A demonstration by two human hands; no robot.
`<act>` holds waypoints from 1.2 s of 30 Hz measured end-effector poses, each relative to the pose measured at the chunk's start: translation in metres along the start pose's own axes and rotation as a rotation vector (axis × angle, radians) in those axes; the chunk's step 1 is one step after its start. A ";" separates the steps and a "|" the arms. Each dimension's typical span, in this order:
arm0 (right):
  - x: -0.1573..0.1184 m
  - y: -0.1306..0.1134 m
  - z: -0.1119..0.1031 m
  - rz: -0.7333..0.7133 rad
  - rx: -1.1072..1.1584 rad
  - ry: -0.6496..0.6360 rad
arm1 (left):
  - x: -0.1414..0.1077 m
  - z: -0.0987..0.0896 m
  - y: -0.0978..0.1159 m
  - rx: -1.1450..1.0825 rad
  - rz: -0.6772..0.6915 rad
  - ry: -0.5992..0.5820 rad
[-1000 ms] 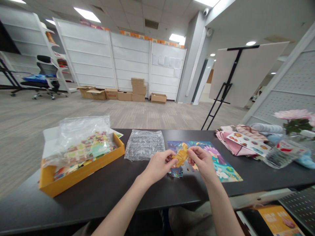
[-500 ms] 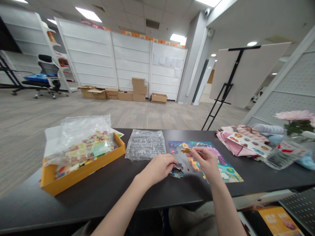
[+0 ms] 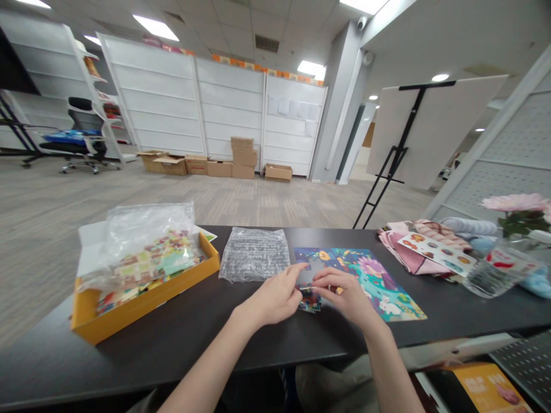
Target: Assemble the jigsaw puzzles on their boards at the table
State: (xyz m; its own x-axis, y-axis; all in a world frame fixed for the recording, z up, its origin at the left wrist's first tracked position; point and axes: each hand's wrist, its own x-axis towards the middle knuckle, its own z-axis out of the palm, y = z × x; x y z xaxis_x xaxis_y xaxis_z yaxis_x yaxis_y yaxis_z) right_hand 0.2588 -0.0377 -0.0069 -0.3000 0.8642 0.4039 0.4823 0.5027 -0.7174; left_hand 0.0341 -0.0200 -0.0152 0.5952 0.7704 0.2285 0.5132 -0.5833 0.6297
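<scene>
A colourful jigsaw puzzle [image 3: 374, 281], partly put together, lies on the dark table with a gap at its left side. My left hand [image 3: 278, 295] is closed at the fingertips on a puzzle piece [image 3: 306, 288], seen nearly edge-on just left of the puzzle. My right hand [image 3: 348, 295] reaches over the puzzle's near-left part, its thumb and fingers pinched at the same spot. Fingers cover most of what they hold. Under them lies a small pile of loose puzzle pieces [image 3: 310, 305].
A yellow box [image 3: 150, 298] with bagged puzzle pieces stands at the left. Behind my left hand lies a clear plastic bag [image 3: 255, 254]. To the right are pink cloths [image 3: 413, 258], a sticker sheet [image 3: 437, 252] and a clear plastic container [image 3: 495, 272]. The table's front edge [image 3: 241, 370] is near me.
My right hand has moved left and down from above the puzzle, bringing its brown piece to my left hand. My left hand has turned slightly, its index finger now stretched further forward.
</scene>
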 end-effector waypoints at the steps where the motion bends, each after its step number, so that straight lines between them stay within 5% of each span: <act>1: 0.000 -0.002 0.001 0.007 -0.007 -0.054 | -0.001 -0.001 0.003 -0.007 0.007 -0.018; 6: -0.005 -0.003 -0.008 0.103 0.004 -0.202 | -0.004 -0.008 0.015 -0.003 0.087 -0.062; 12: -0.006 0.012 -0.015 0.200 -0.075 -0.042 | 0.000 -0.001 0.014 0.058 0.108 -0.092; 15: 0.003 0.020 -0.008 0.175 -0.227 0.047 | 0.003 0.003 0.013 0.069 0.084 -0.083; 24: 0.033 0.027 0.023 0.260 -0.605 0.025 | -0.001 0.000 0.013 0.058 0.085 -0.100; 36: 0.046 0.039 0.037 0.393 -0.656 -0.009 | -0.008 0.021 0.014 0.110 0.154 -0.047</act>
State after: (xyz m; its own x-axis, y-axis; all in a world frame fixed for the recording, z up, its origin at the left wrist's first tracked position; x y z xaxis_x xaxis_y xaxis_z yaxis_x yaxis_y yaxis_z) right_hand 0.2337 0.0211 -0.0372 -0.0105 0.9833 0.1819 0.9439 0.0697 -0.3227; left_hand 0.0500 -0.0395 -0.0239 0.6990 0.6582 0.2795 0.4765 -0.7201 0.5043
